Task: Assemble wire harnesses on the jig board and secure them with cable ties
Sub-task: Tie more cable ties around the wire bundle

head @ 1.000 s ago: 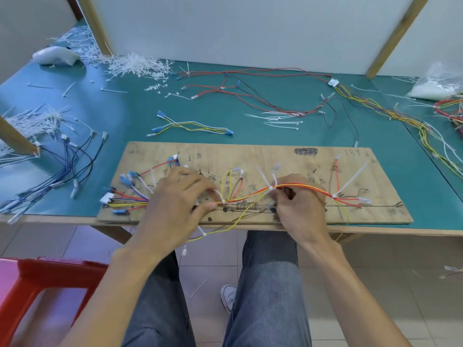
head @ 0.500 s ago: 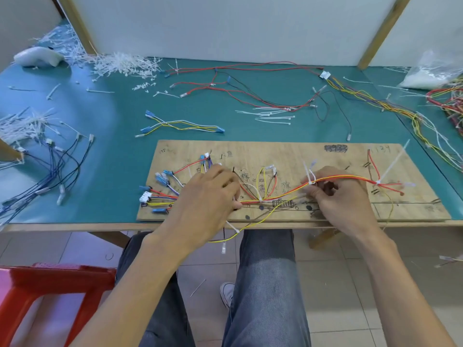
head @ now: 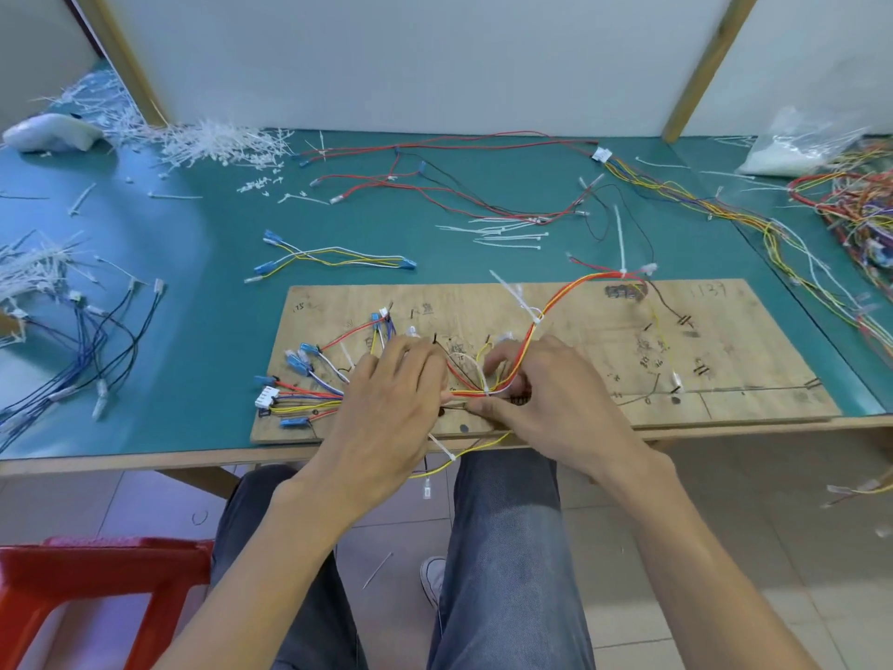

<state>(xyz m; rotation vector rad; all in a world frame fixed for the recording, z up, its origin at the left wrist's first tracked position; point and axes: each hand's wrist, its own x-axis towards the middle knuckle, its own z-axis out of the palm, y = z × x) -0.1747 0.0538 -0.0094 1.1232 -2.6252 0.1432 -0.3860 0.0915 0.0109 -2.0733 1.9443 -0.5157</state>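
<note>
Jig board mid-frame on tabletop. Wire harness on it: thin, limp, prob. v. light, and its red/yellow run springs up twd upper right. L hand flat, fingers near straight, pressing the wire fan down. R hand curled, pinching the bundle at centre junction. Best grip, I'd say: the bundle beside a cable tie, not single strands, which would slip.

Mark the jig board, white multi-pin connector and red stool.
jig board (head: 754, 340), head view, bare wood at its right end.
white multi-pin connector (head: 266, 397), head view, middle of its housing.
red stool (head: 96, 568), head view, its top rail.
</note>
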